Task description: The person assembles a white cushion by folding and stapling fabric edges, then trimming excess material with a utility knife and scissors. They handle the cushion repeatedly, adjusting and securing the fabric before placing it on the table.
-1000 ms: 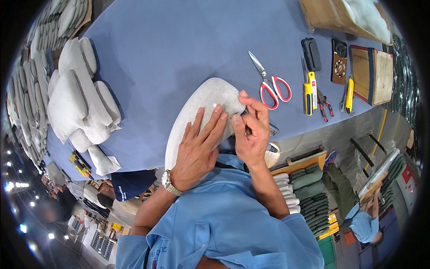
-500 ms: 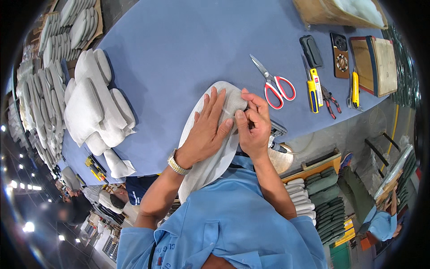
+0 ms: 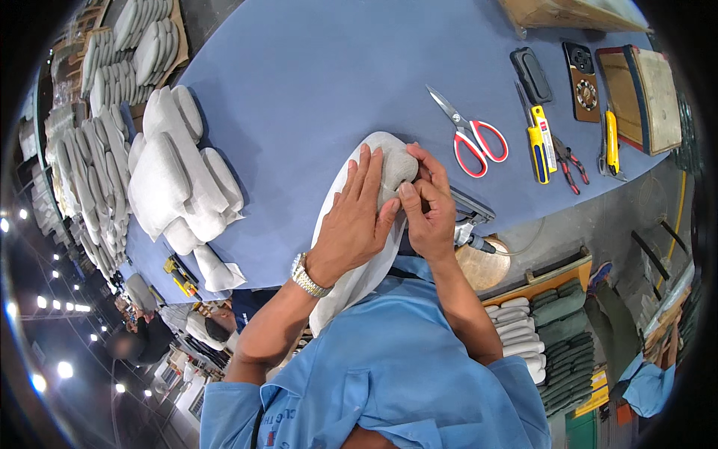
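A long, light grey fabric-covered pad (image 3: 399, 166) with a rounded end lies at the table's near edge, its lower part against my blue shirt. My left hand (image 3: 351, 217) rests flat on it, fingers stretched out together and thumb apart. At the pad's right edge, my right hand (image 3: 429, 206) pinches the fabric between thumb and bent fingers, close to the rounded end. Scissors (image 3: 477, 142) with red and white handles lie open just beyond my right hand. Partly behind that hand is a metal tool (image 3: 473, 213) with a hose fitting, perhaps a staple gun.
Finished-looking grey pads (image 3: 176, 165) are heaped on the left of the blue table (image 3: 299, 82). At right lie a yellow screwdriver (image 3: 538, 146), pliers (image 3: 572, 166), a yellow cutter (image 3: 612, 142), a phone (image 3: 582, 82) and a black case (image 3: 531, 75). Other people are at work beyond the table.
The view has shifted slightly, so the table's things appear farther right. Both hands keep their places on the pad; the right fingers still pinch its edge.
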`<action>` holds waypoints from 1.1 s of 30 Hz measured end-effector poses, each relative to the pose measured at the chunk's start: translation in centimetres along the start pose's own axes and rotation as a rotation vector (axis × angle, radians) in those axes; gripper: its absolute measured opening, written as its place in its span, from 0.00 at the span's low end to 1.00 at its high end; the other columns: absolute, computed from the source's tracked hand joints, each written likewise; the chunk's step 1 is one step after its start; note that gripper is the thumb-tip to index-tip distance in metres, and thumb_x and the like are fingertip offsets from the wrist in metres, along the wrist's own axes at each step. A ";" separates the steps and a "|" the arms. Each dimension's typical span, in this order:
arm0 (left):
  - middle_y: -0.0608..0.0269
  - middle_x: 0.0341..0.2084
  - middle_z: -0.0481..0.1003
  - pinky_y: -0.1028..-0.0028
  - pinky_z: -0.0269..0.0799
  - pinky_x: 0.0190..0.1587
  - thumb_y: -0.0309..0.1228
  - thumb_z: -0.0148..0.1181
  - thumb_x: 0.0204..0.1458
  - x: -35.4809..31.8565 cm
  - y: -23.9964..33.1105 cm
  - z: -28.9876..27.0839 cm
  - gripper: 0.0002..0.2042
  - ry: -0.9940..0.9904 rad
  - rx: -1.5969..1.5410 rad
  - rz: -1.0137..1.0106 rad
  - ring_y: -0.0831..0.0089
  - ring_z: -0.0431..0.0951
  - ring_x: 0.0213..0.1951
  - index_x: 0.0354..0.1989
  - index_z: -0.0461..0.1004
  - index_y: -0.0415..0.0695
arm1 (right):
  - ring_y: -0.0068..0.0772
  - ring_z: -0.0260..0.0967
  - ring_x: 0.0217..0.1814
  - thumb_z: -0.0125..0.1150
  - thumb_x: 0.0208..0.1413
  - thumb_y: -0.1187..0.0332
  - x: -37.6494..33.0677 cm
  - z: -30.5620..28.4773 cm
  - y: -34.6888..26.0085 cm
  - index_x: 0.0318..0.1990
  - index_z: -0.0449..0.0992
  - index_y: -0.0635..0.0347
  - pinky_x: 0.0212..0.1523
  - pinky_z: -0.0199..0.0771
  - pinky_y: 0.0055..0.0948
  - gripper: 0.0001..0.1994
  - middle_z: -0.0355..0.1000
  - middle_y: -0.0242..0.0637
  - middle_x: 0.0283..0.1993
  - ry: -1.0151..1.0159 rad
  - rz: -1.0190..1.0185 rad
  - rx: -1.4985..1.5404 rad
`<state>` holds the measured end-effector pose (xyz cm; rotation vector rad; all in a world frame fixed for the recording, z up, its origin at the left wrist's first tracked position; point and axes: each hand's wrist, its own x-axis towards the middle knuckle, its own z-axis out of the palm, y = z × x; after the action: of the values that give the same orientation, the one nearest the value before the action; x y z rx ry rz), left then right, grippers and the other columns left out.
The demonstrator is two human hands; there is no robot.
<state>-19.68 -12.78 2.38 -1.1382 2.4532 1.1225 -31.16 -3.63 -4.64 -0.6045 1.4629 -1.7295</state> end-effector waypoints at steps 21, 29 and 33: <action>0.36 0.74 0.53 0.53 0.83 0.45 0.38 0.57 0.65 -0.1 1.4 -0.5 0.39 0.017 0.230 -0.032 0.37 0.72 0.62 0.78 0.44 0.39 | 0.43 0.75 0.60 0.70 0.59 0.70 -0.3 -2.3 0.2 0.33 0.80 0.67 0.57 0.76 0.36 0.08 0.72 0.49 0.64 -0.044 0.014 -0.163; 0.41 0.73 0.59 0.56 0.83 0.39 0.37 0.56 0.65 -0.1 0.5 -1.0 0.37 0.094 0.278 0.000 0.44 0.82 0.49 0.78 0.45 0.41 | 0.58 0.69 0.60 0.73 0.44 0.79 -6.7 -6.3 5.0 0.63 0.67 0.59 0.56 0.75 0.46 0.35 0.65 0.48 0.59 -0.274 0.126 -0.914; 0.43 0.73 0.58 0.55 0.82 0.39 0.39 0.55 0.65 -0.1 0.6 -0.6 0.37 0.105 0.313 0.006 0.46 0.83 0.46 0.78 0.46 0.42 | 0.58 0.69 0.61 0.74 0.43 0.80 -6.1 -6.4 5.5 0.63 0.67 0.60 0.58 0.75 0.46 0.36 0.65 0.49 0.61 -0.314 0.066 -0.975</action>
<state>-19.92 -12.87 3.15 -1.1163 2.5933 0.6604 -31.12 4.86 -10.70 -1.2305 2.0019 -0.7209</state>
